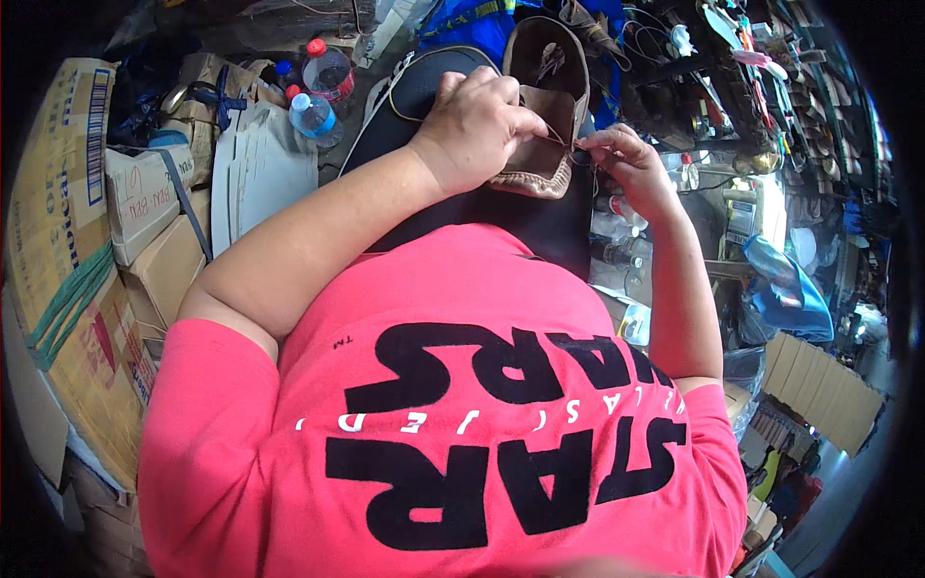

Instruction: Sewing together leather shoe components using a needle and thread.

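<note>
A brown shoe lies across my lap, its opening facing up and its gathered toe seam nearest my body. My left hand reaches over the shoe from the left, fingers curled and thumb above the opening. At the thumb tip it pinches what looks like a thin thread, which runs toward the shoe's right edge. At that right edge my right hand is closed, thumb and forefinger pressed together on something too small to make out.
Plastic bottles stand left of my legs. Cardboard boxes are stacked further left. On the right are more bottles, a blue bag and racks crowded with small items. Blue plastic sheeting lies beyond the shoe.
</note>
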Demonstrator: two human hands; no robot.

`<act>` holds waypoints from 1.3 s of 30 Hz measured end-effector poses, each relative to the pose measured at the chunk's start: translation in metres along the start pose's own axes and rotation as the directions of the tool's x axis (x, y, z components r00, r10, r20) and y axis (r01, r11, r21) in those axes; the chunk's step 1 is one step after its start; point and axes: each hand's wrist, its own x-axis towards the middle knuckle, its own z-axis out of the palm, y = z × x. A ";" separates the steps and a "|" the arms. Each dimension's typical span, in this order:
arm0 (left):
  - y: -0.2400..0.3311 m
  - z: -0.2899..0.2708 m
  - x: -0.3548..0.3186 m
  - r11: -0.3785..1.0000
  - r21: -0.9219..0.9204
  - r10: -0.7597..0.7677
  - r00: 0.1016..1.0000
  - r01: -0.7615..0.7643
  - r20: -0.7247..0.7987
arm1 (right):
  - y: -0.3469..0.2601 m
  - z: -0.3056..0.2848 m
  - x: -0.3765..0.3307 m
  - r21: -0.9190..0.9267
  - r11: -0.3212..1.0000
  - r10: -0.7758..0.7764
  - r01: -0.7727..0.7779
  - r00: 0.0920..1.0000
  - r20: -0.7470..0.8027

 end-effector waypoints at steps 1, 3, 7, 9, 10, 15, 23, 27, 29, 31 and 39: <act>-0.001 0.001 0.000 0.999 0.029 -0.019 0.999 0.018 0.030 | 0.001 -0.001 0.001 0.048 0.999 0.022 -0.023 1.000 0.016; -0.002 0.003 0.000 0.998 0.047 -0.034 0.998 0.032 0.056 | 0.000 -0.001 0.004 0.094 0.995 0.042 -0.045 0.998 0.036; -0.002 0.004 0.002 0.994 0.099 -0.050 0.993 0.039 0.105 | -0.002 -0.002 0.007 0.039 0.999 0.029 -0.031 0.998 0.060; -0.001 0.006 0.004 0.994 0.096 -0.058 0.992 0.047 0.114 | -0.002 -0.003 0.008 0.028 0.999 0.024 -0.026 0.997 0.075; -0.001 0.007 0.005 0.994 0.093 -0.066 0.990 0.055 0.123 | -0.003 -0.003 0.008 0.046 0.998 0.050 -0.054 0.996 0.074; -0.001 0.009 0.007 0.993 0.106 -0.073 0.988 0.059 0.137 | -0.002 -0.004 0.009 0.036 0.998 0.055 -0.058 0.995 0.085; -0.001 0.009 0.008 0.992 0.092 -0.098 0.982 0.084 0.160 | 0.003 -0.006 0.011 0.107 0.991 0.066 -0.077 0.992 0.107; -0.001 0.008 0.010 0.994 0.006 -0.107 0.976 0.108 0.187 | 0.008 -0.008 0.010 0.171 0.977 0.109 -0.127 0.988 0.112; -0.001 0.009 0.010 0.992 -0.021 -0.119 0.973 0.126 0.195 | 0.010 -0.008 0.011 0.231 0.968 0.073 -0.100 0.990 0.125; -0.001 0.011 0.010 0.994 0.000 -0.106 0.977 0.108 0.187 | 0.010 -0.008 0.011 0.229 0.968 0.075 -0.104 0.989 0.131; -0.003 0.012 0.010 0.996 0.022 -0.091 0.978 0.088 0.188 | 0.004 -0.007 0.012 0.237 0.964 0.093 -0.123 0.986 0.137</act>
